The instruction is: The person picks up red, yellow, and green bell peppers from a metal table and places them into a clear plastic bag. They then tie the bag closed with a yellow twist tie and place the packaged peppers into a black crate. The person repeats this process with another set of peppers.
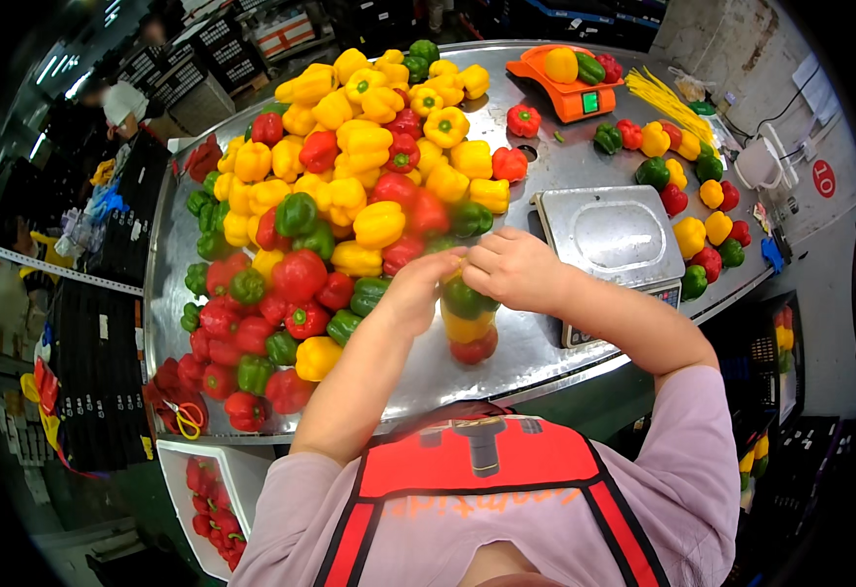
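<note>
Both my hands meet at the top of a clear bag of bell peppers (469, 323) standing on the steel table (398, 389). Green, yellow and red peppers are stacked inside it, the red one lowest. My left hand (428, 282) is at the bag's upper left side, fingers against its top. My right hand (505, 268) closes its fingers on the bag's top from the right. To the left lies a large pile of loose yellow bell peppers (365, 147), with red bell peppers (299, 275) and green bell peppers (255, 374) nearer me. Right of my hands is a flat digital scale (618, 231).
An orange scale (582, 103) holding three peppers stands at the back, beside yellow ties (666, 103). Grouped peppers (688, 238) line the right side. Scissors (187, 420) lie at the left front edge, above a white foam box (237, 477) of red peppers. A person (123, 106) is at far left.
</note>
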A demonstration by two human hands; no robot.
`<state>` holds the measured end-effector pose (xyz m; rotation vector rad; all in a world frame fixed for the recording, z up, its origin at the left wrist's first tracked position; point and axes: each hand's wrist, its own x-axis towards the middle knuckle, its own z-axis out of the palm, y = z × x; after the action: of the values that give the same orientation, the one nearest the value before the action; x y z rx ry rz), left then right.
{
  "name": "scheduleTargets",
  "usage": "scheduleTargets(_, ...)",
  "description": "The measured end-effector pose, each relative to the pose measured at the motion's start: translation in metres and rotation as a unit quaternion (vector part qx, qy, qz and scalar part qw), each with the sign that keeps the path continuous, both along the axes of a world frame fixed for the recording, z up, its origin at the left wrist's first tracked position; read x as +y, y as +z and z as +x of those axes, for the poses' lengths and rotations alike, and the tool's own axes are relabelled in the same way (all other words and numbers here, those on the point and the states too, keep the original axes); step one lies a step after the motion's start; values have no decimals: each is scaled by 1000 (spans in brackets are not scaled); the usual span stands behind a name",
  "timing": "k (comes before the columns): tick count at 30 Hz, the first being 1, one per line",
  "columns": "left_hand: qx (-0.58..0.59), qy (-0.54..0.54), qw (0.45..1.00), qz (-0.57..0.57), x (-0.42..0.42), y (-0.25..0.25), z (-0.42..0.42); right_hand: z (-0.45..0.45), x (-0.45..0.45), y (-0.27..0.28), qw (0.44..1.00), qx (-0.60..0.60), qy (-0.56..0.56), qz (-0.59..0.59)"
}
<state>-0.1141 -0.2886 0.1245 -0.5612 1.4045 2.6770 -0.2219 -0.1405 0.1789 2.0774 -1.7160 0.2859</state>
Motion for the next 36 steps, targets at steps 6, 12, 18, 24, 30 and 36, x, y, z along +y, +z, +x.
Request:
scheduleTargets(6, 28, -13, 1000, -4, 1, 9, 0, 0, -10, 14, 999, 35, 18, 37)
scheduleTargets(12, 43, 13, 998, -45, 5, 2, -4, -5, -14, 5, 996, -81, -14, 27)
scheduleTargets(18, 54, 63, 993, -88, 12, -20, -8, -9, -4, -23, 971, -224, -38, -73)
scheduleTargets(24, 53, 7, 998, 28, 12, -13, -9, -3, 5, -37, 917, -379, -94, -83)
scheduleTargets(30, 58, 36, 998, -18, 12, -17, -14, -1, 5, -26, 967, -207, -92, -116)
scheduleTargets(36, 49, 49, 996, -56, 11, -15, -13, 3, 3, -12, 986, -102, -104, -77)
